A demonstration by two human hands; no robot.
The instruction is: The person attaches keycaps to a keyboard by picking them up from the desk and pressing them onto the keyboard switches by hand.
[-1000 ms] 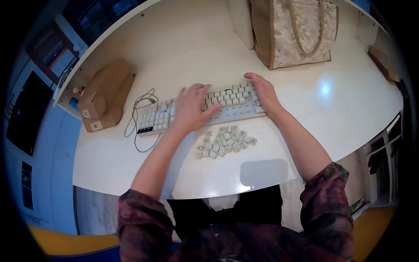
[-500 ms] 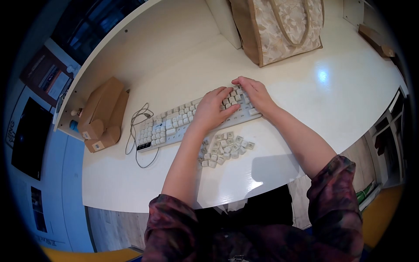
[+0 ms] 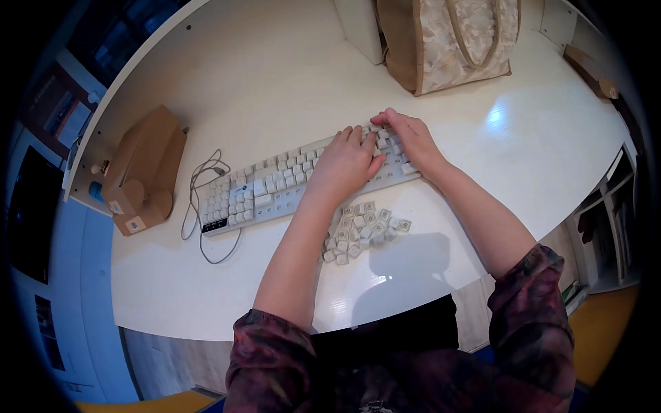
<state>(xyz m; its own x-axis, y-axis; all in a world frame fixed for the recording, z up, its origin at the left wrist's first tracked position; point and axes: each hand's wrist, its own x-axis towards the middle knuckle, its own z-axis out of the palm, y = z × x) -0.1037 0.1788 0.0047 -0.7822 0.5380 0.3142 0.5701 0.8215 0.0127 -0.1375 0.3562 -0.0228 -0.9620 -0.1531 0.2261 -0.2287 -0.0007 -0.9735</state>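
A white keyboard [image 3: 275, 180] lies slanted on the white desk, with several bare key positions along its near side. My left hand [image 3: 344, 165] rests over its right half, fingers apart on the keys and the thumb pointing right. At the keyboard's right end is my right hand [image 3: 413, 143], its fingers bent over the far corner; whether they hold a keycap is hidden. Several loose keycaps [image 3: 365, 228] lie in a pile on the desk just below the keyboard, partly beside my left forearm.
A grey cable [image 3: 195, 199] loops at the keyboard's left end. Farther left is a brown cardboard box [image 3: 141, 172]. A beige patterned bag [image 3: 458, 51] stands at the back of the desk [image 3: 523, 165], and another cardboard piece [image 3: 589, 72] lies at the far right.
My left hand has moved right along the keyboard, nearer to my right hand. My right hand's fingers are more bent over the top right corner. The camera view has shifted.
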